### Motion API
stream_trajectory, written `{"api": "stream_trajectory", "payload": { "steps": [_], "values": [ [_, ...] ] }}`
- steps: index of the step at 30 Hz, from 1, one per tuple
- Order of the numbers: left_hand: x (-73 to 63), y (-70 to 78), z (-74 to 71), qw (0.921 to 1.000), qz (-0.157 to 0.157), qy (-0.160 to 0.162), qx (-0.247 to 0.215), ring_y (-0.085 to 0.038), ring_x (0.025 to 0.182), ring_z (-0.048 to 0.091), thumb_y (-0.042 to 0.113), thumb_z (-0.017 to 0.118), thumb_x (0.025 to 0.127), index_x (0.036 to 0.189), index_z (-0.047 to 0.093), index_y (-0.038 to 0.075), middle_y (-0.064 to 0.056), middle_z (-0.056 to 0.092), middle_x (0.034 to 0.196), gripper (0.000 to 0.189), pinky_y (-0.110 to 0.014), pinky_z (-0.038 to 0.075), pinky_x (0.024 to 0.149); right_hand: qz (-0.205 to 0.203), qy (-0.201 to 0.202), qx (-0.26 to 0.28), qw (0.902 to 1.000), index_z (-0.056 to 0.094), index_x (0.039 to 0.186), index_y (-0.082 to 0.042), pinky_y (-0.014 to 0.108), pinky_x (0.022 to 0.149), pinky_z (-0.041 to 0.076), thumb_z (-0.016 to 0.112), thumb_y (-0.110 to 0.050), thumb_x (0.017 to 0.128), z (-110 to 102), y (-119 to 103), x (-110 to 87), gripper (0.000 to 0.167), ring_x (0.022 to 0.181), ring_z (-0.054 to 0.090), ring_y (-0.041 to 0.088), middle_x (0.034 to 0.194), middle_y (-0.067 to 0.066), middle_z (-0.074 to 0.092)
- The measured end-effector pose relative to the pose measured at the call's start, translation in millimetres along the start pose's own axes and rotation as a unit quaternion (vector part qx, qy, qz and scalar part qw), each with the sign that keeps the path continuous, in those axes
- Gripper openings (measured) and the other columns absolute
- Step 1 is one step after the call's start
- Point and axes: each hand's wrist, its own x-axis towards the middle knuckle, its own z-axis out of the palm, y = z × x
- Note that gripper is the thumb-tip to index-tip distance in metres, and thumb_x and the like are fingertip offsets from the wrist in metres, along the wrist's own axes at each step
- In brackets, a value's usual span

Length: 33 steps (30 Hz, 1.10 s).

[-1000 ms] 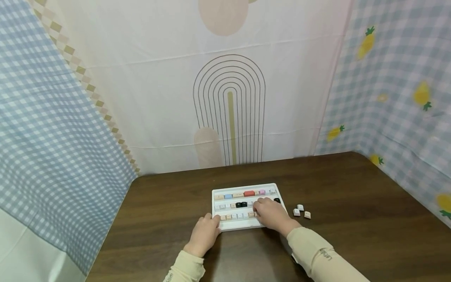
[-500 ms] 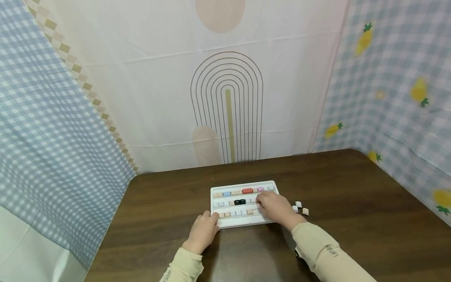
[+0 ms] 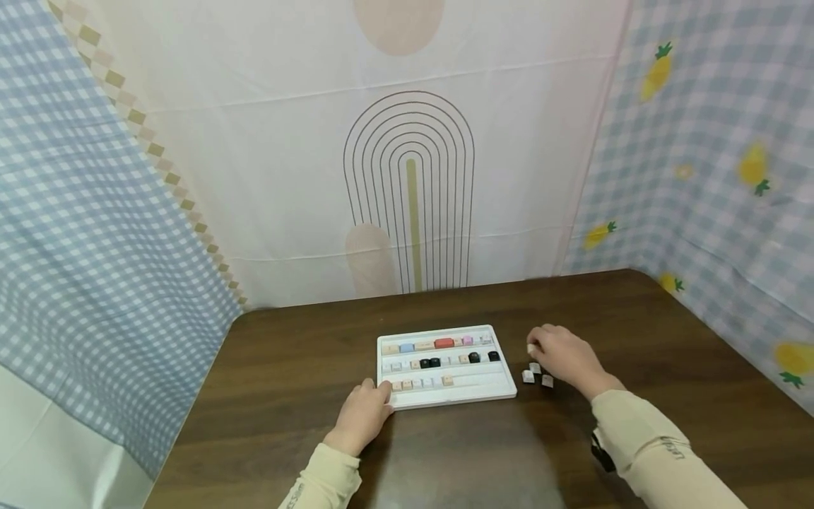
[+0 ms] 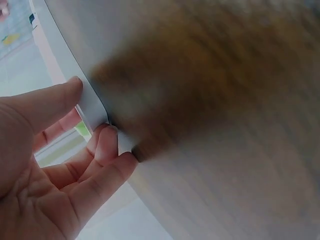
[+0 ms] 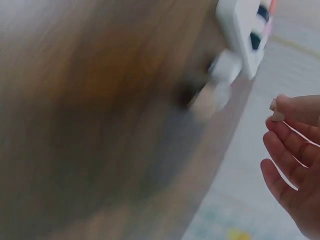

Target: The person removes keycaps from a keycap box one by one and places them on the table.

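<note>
A white tray [image 3: 483, 389] lies on the table with keyboard keycaps in three rows. My left hand [image 3: 362, 415] holds its near left corner. In the left wrist view, the thumb lies along the tray's rim and the other fingers curl at the corner. To the right of the tray, my right hand [image 3: 564, 355] is raised over the table, pinching a small pale keycap [image 3: 531, 348] between thumb and index finger. Below that hand, a white keycap [image 3: 528, 377], another white keycap [image 3: 535, 368] and a beige-sided keycap [image 3: 547, 381] lie close together.
The top row has a long red keycap [image 3: 444, 343], a blue one [image 3: 406, 348] and a pink one [image 3: 468, 341]. Black keycaps [image 3: 435, 363] sit in the middle row. The brown table [image 3: 305, 353] ends at a cloth backdrop [image 3: 299, 212].
My right hand has left the tray and moved right with a keycap. The bottom row now ends one keycap shorter on its right. My left hand keeps its hold on the corner.
</note>
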Motion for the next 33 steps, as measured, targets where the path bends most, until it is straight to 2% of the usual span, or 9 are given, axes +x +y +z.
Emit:
{"api": "stream_trajectory", "payload": {
  "steps": [6, 12, 19, 26, 30, 33],
  "values": [
    [-3.5, -3.4, 2.0, 1.0000, 0.001, 0.001, 0.004, -0.021, 0.058, 0.050, 0.014, 0.075, 0.072, 0.072, 0.048, 0.010, -0.006, 0.048, 0.064, 0.027, -0.031, 0.039, 0.052, 0.026, -0.032, -0.002, 0.9991, 0.063, 0.091, -0.011, 0.037, 0.060, 0.045, 0.061, -0.015, 0.087, 12.7, 28.1, -14.2, 0.006, 0.072, 0.054, 0.017, 0.086, 0.004, 0.060],
    [-5.0, -6.1, 3.0, 0.9999, 0.004, 0.011, 0.005, -0.020, 0.057, 0.050, 0.017, 0.076, 0.072, 0.073, 0.050, 0.010, -0.005, 0.048, 0.064, 0.027, -0.031, 0.039, 0.051, 0.033, -0.057, 0.015, 0.9977, 0.062, 0.092, -0.011, 0.039, 0.062, 0.045, 0.061, -0.015, 0.087, 24.0, 35.2, -17.1, 0.007, 0.074, 0.055, 0.018, 0.089, 0.005, 0.060],
    [-3.3, -5.0, 3.1, 0.9995, 0.014, 0.027, 0.008, -0.021, 0.057, 0.050, 0.016, 0.077, 0.070, 0.072, 0.049, 0.010, -0.005, 0.047, 0.063, 0.029, -0.031, 0.039, 0.051, 0.039, -0.052, 0.015, 0.9977, 0.062, 0.091, -0.011, 0.042, 0.066, 0.047, 0.062, -0.015, 0.085, 26.1, 34.8, -17.0, 0.007, 0.077, 0.056, 0.020, 0.090, 0.006, 0.060],
    [-1.0, -2.1, 2.6, 0.9990, 0.020, 0.038, 0.012, -0.022, 0.055, 0.050, 0.015, 0.077, 0.069, 0.070, 0.047, 0.010, -0.006, 0.046, 0.061, 0.030, -0.031, 0.039, 0.050, 0.037, -0.051, 0.023, 0.9977, 0.060, 0.105, -0.006, 0.046, 0.068, 0.047, 0.056, -0.002, 0.080, 16.7, 38.9, -18.6, 0.026, 0.089, 0.059, 0.029, 0.100, 0.011, 0.062],
    [-0.5, -1.2, 3.1, 0.9988, 0.018, 0.042, 0.014, -0.023, 0.055, 0.051, 0.014, 0.077, 0.069, 0.071, 0.048, 0.010, -0.006, 0.046, 0.062, 0.030, -0.032, 0.040, 0.050, 0.026, -0.042, 0.033, 0.9982, 0.058, 0.110, -0.003, 0.044, 0.068, 0.047, 0.055, -0.003, 0.081, 10.5, 36.3, -14.9, 0.029, 0.088, 0.059, 0.027, 0.101, 0.011, 0.062],
    [-0.6, -0.9, 3.7, 0.9988, 0.014, 0.045, 0.013, -0.024, 0.055, 0.051, 0.014, 0.077, 0.069, 0.071, 0.048, 0.010, -0.007, 0.047, 0.062, 0.030, -0.032, 0.041, 0.050, 0.007, -0.025, 0.036, 0.9990, 0.059, 0.111, -0.004, 0.042, 0.069, 0.048, 0.058, -0.009, 0.084, 7.8, 25.5, -7.5, 0.027, 0.085, 0.059, 0.022, 0.099, 0.009, 0.063]
  ]
}}
